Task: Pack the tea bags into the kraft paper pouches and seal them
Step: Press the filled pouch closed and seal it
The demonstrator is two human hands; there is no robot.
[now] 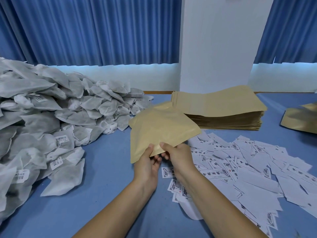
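Note:
Both hands hold one flat kraft paper pouch (161, 129) above the blue table, in the middle of the view. My left hand (148, 162) pinches its near edge, thumb on top and fingers underneath. My right hand (178, 155) pinches the same edge just to the right, thumb on top. A big heap of grey-white tea bags (51, 121) with small tags fills the left side. A thick stack of flat kraft pouches (221, 109) lies behind the held pouch, to the right.
Many white printed labels (248, 165) lie scattered over the table's right half. Another kraft pouch (301, 119) lies at the far right edge. A white pillar (217, 48) and blue curtains stand behind the blue table (109, 152).

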